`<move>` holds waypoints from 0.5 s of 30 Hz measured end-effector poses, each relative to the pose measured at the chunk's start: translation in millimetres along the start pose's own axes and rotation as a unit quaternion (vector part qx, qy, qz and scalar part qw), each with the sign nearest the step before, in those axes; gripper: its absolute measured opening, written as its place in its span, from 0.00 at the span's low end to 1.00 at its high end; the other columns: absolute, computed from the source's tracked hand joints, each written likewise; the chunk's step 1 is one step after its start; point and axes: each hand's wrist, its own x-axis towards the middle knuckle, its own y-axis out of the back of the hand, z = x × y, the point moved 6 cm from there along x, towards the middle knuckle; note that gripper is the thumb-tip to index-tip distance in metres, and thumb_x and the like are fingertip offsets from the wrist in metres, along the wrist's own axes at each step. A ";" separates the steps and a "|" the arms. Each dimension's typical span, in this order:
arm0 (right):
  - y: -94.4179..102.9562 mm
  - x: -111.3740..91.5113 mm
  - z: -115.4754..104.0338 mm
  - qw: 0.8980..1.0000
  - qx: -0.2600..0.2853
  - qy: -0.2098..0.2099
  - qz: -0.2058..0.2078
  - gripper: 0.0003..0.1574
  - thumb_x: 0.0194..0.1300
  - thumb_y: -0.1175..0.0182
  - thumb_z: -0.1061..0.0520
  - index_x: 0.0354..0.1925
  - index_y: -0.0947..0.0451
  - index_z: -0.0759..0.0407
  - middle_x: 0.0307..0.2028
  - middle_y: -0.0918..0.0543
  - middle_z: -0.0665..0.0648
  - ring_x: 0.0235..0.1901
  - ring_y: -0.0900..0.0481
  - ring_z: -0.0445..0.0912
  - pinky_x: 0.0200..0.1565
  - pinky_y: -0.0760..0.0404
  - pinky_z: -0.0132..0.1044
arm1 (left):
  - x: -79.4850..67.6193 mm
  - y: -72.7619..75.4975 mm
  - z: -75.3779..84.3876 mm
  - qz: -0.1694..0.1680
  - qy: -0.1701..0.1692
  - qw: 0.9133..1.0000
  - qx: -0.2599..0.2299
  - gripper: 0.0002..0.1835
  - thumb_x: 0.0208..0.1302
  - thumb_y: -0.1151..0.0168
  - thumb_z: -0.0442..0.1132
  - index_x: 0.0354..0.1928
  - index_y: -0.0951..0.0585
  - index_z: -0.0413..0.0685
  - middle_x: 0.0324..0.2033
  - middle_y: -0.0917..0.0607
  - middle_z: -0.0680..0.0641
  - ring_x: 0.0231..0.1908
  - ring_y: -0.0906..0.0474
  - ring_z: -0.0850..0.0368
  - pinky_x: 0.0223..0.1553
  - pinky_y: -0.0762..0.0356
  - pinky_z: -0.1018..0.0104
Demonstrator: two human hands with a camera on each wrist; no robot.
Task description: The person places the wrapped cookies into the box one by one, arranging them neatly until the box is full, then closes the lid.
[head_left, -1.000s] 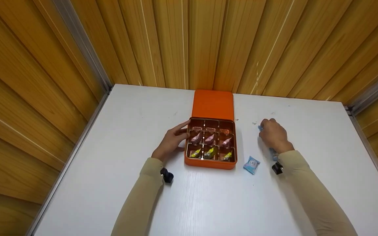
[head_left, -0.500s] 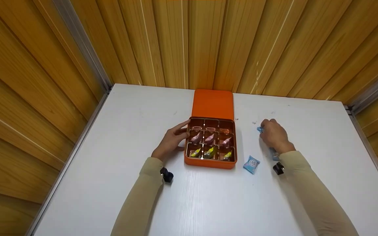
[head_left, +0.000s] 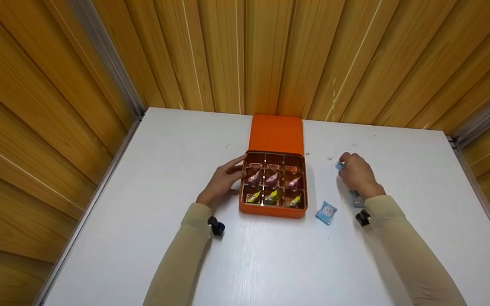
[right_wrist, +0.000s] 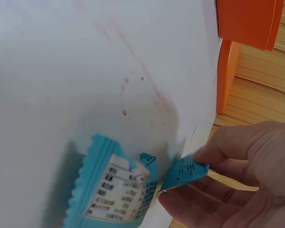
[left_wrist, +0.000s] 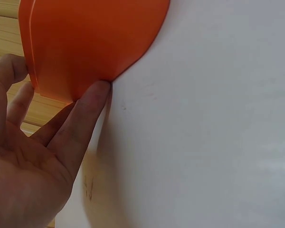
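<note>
- In the middle of a white flat table (head_left: pixel 266 263), an open square orange box (head_left: pixel 272 212) with rounded corners, divided inside into nine brown compartments, three by three.
- Touching its far edge, a flat orange lid (head_left: pixel 276 135) with rounded corners, reaching back to the foot of the far wall.
- In the middle row of compartments, three shiny pink wrapped sweets (head_left: pixel 272 179), one to each.
- In the near row, three shiny yellow-green wrapped sweets (head_left: pixel 272 197), again one to each.
- On the left, with the left hand (head_left: pixel 221 183), touching the outer left side of the box — fingers spread apart, tips against the orange surface.
- Well right of the box, with the right hand (head_left: pixel 359 175), pinching a small blue printed wrapped packet (right_wrist: pixel 184 171) between thumb and fingers; in the head view, mostly hidden by the fingertips. Cannot tell whether lifted or touching the table.
- Near the box's near right corner, apart from it, a loose blue pillow-shaped packet (head_left: pixel 326 213) with a pale round mark, lying on the table.
- Beside the right wrist, another blue packet with a white printed panel (right_wrist: pixel 116 192), partly covered in the head view.
- On both arms, long beige sleeves (head_left: pixel 179 257); at each wrist, a small black device (head_left: pixel 216 227).
- Around the table, yellow-brown wood-plank walls (head_left: pixel 266 55) — with grey metal strips (head_left: pixel 104 51) at the corners.
</note>
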 end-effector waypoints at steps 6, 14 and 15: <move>1.3 0.8 1.9 1.000 0.016 0.014 0.013 0.24 0.74 0.44 0.68 0.64 0.27 0.77 0.60 0.22 0.79 0.61 0.24 0.71 0.64 0.27 0.67 | 0.1 0.3 -0.7 0.000 0.002 1.000 0.000 0.33 0.75 0.37 0.38 0.79 0.29 0.67 0.69 0.22 0.39 0.63 0.21 0.43 0.40 0.11 0.47; 4.6 -1.0 5.0 0.998 0.028 0.033 0.046 0.21 0.73 0.42 0.68 0.62 0.23 0.74 0.57 0.20 0.77 0.57 0.22 0.69 0.60 0.25 0.67 | -0.7 0.4 -0.5 -0.001 0.007 1.000 0.005 0.33 0.76 0.37 0.40 0.80 0.29 0.69 0.70 0.23 0.40 0.64 0.22 0.43 0.39 0.10 0.50; 5.1 -1.2 4.9 0.998 0.027 0.036 0.051 0.21 0.73 0.41 0.68 0.61 0.23 0.74 0.56 0.20 0.77 0.56 0.22 0.69 0.60 0.25 0.66 | -0.8 0.5 -0.4 -0.001 0.007 1.000 0.004 0.33 0.76 0.38 0.40 0.80 0.29 0.69 0.70 0.23 0.40 0.64 0.22 0.43 0.40 0.10 0.49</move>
